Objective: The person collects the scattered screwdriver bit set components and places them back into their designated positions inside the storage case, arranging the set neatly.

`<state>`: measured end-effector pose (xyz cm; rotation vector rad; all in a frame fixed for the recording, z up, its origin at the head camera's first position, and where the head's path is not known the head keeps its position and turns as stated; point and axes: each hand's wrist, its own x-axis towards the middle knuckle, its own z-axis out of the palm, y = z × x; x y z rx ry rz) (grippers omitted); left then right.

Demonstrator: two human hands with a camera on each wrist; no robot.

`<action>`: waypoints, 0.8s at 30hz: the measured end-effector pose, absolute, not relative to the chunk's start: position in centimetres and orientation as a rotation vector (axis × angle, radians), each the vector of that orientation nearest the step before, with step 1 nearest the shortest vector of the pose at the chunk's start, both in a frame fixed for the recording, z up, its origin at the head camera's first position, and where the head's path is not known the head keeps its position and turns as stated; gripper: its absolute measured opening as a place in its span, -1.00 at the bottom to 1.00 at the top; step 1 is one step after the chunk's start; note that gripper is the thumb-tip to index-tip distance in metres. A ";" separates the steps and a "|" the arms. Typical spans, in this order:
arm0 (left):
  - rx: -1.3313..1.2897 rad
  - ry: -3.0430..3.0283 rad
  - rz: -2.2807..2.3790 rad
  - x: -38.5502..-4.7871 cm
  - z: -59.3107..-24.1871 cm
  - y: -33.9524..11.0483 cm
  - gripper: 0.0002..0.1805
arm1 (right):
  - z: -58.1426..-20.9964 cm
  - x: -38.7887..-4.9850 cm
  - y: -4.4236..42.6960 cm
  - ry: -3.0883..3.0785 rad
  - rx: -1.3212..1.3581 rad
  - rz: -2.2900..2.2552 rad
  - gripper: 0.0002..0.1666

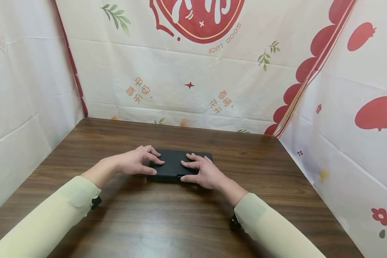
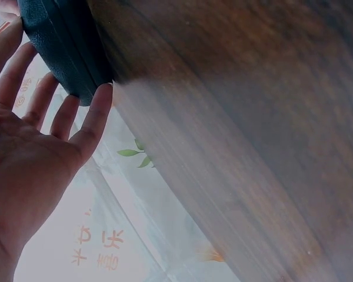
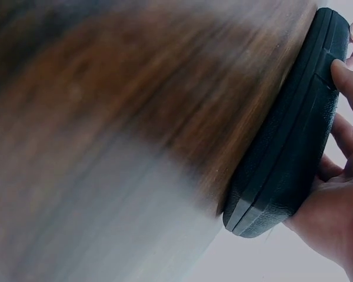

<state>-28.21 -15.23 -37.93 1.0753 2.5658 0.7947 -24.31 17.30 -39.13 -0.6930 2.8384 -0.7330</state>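
Note:
A flat black hard case (image 1: pixel 172 163) with rounded corners lies closed on the wooden table. A seam runs along its side, and a notch like a latch shows on the front edge. My left hand (image 1: pixel 137 160) rests on its left end, fingers spread over the lid and thumb at the front edge. In the left wrist view, the fingers of the left hand (image 2: pixel 41 141) touch the end of the case (image 2: pixel 67 50). My right hand (image 1: pixel 204 172) rests on the right end, its thumb by the notch. The right wrist view shows that thumb (image 3: pixel 347 82) against the case (image 3: pixel 285 141).
The brown wooden table (image 1: pixel 142 215) spreads around the case on all sides. White printed cloth (image 1: pixel 174 68) hangs behind the far edge, with more cloth at the left (image 1: pixel 25 89) and right (image 1: pixel 348 150). A dark wrist strap (image 1: pixel 96 202) shows below the left sleeve.

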 end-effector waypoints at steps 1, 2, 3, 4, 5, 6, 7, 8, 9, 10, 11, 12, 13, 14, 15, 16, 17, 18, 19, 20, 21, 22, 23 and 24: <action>1.076 2.566 0.797 -28.2 -38.0 -15.2 -0.55 | -39.1 -24.3 17.3 2.839 -0.691 -0.731 -0.22; 1.081 2.566 0.795 -28.2 -37.9 -15.2 -0.55 | -39.1 -24.3 17.3 2.839 -0.687 -0.729 -0.22; 1.077 2.565 0.797 -28.3 -38.0 -15.2 -0.55 | -39.2 -24.3 17.3 2.841 -0.685 -0.726 -0.22; 1.070 2.563 0.800 -28.3 -38.0 -15.2 -0.55 | -39.2 -24.3 17.3 2.844 -0.686 -0.724 -0.23; 1.063 2.563 0.804 -28.3 -38.1 -15.3 -0.55 | -39.2 -24.3 17.3 2.844 -0.687 -0.723 -0.23; 1.062 2.561 0.806 -28.3 -38.1 -15.3 -0.55 | -39.2 -24.3 17.3 2.844 -0.689 -0.720 -0.23; 1.061 2.560 0.807 -28.3 -38.1 -15.3 -0.55 | -39.2 -24.3 17.3 2.845 -0.690 -0.718 -0.23; 1.064 2.559 0.809 -28.3 -38.1 -15.3 -0.55 | -39.1 -24.3 17.2 2.844 -0.692 -0.718 -0.23; 1.060 2.558 0.812 -28.3 -38.2 -15.3 -0.55 | -39.1 -24.3 17.2 2.844 -0.696 -0.719 -0.24; 1.062 2.557 0.812 -28.4 -38.2 -15.3 -0.55 | -39.1 -24.2 17.2 2.842 -0.698 -0.721 -0.24; 1.070 2.558 0.811 -28.4 -38.3 -15.3 -0.55 | -39.1 -24.2 17.2 2.841 -0.696 -0.718 -0.24; 1.076 2.557 0.808 -28.4 -38.3 -15.3 -0.55 | -39.0 -24.2 17.2 2.839 -0.697 -0.718 -0.24; 1.075 2.557 0.808 -28.4 -38.3 -15.3 -0.55 | -39.1 -24.2 17.2 2.840 -0.697 -0.716 -0.24; 1.074 2.557 0.807 -28.5 -38.3 -15.3 -0.55 | -39.1 -24.2 17.2 2.840 -0.694 -0.714 -0.24; 1.072 2.555 0.808 -28.5 -38.4 -15.3 -0.55 | -39.1 -24.3 17.3 2.841 -0.694 -0.713 -0.25; 1.075 2.554 0.808 -28.5 -38.3 -15.3 -0.54 | -39.2 -24.3 17.3 2.843 -0.693 -0.712 -0.25; 1.075 2.554 0.809 -28.5 -38.4 -15.3 -0.54 | -39.2 -24.3 17.3 2.844 -0.695 -0.712 -0.25; 1.070 2.552 0.813 -28.5 -38.4 -15.3 -0.55 | -39.2 -24.3 17.3 2.845 -0.697 -0.712 -0.25; 1.068 2.551 0.815 -28.5 -38.4 -15.2 -0.55 | -39.2 -24.3 17.3 2.846 -0.698 -0.712 -0.26; 1.066 2.550 0.817 -28.5 -38.4 -15.3 -0.55 | -39.2 -24.3 17.3 2.846 -0.700 -0.714 -0.26; 1.064 2.548 0.819 -28.5 -38.4 -15.3 -0.55 | -39.2 -24.3 17.3 2.846 -0.703 -0.716 -0.26; 1.063 2.548 0.820 -28.5 -38.4 -15.3 -0.55 | -39.2 -24.3 17.3 2.843 -0.702 -0.717 -0.26; 1.060 2.547 0.821 -28.5 -38.4 -15.3 -0.55 | -39.1 -24.3 17.2 2.841 -0.702 -0.717 -0.27; 1.062 2.546 0.821 -28.5 -38.4 -15.3 -0.55 | -39.1 -24.3 17.2 2.840 -0.701 -0.717 -0.27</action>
